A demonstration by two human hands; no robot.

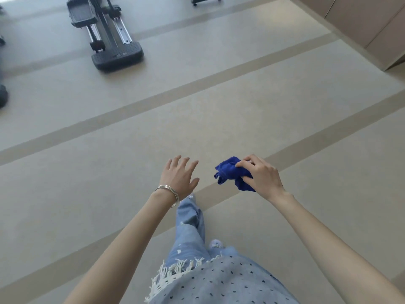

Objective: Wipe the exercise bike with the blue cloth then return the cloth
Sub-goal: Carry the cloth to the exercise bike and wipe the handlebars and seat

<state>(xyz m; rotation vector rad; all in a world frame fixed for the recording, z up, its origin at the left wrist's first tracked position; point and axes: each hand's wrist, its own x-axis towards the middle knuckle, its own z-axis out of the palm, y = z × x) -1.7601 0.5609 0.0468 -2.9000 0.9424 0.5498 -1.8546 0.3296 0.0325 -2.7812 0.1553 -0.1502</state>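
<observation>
A bunched blue cloth hangs from my right hand, whose fingers are closed around it at centre right of the view. My left hand is held out beside it, palm down, fingers spread and holding nothing, with silver bangles on the wrist. A dark exercise machine with rails and a black rear foot stands on the floor at the upper left, well away from both hands. Only its lower part shows.
Beige floor with darker stripes running diagonally. A wheeled base of another machine at the top edge. Dark equipment parts at the left edge. Tan wall panels at the upper right. My legs in jeans are below.
</observation>
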